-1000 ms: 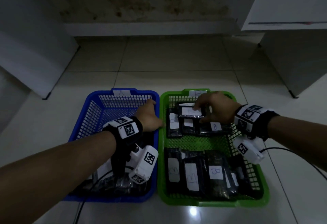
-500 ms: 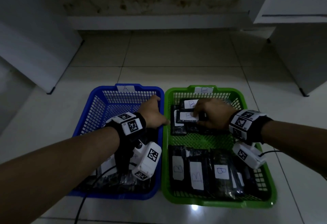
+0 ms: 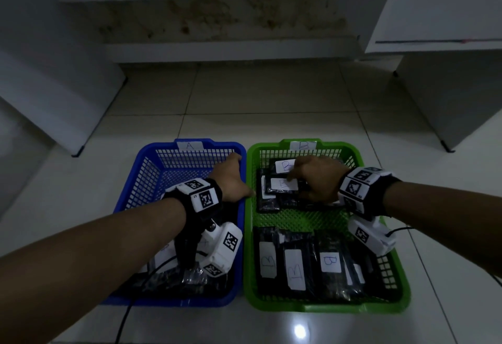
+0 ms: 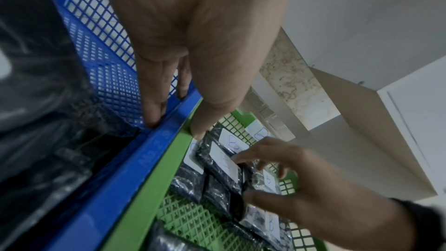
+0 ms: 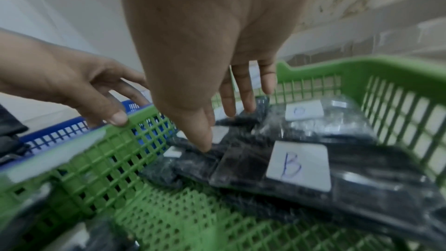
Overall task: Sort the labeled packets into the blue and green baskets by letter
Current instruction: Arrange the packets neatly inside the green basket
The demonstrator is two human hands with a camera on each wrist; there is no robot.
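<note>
The blue basket (image 3: 135, 180) carries an "A" tag (image 3: 190, 145); the green basket (image 3: 402, 276) beside it carries a "B" tag (image 3: 303, 145). Black packets with white "B" labels lie in the green basket, a near row (image 3: 330, 262) and a far stack. My right hand (image 3: 304, 180) (image 5: 224, 129) rests with straight fingers on the stack's top packet (image 3: 282, 184) (image 4: 224, 161). My left hand (image 3: 239, 178) (image 4: 175, 127) pinches the adjoining rims, fingers inside the blue wall, thumb on the green rim (image 5: 72, 140). Dark packets (image 3: 168, 278) fill the blue basket's near end, partly hidden by my wrist.
Both baskets stand side by side on a glossy tiled floor (image 3: 244, 99). A white cabinet (image 3: 448, 85) stands at the right, a white panel (image 3: 54, 85) at the left, and a stained wall step (image 3: 231, 50) behind. A cable (image 3: 122, 324) trails from my left wrist.
My right hand has lowered the B packet onto the far stack in the green basket and its fingers now lie flat on it. The left hand stayed on the rims.
</note>
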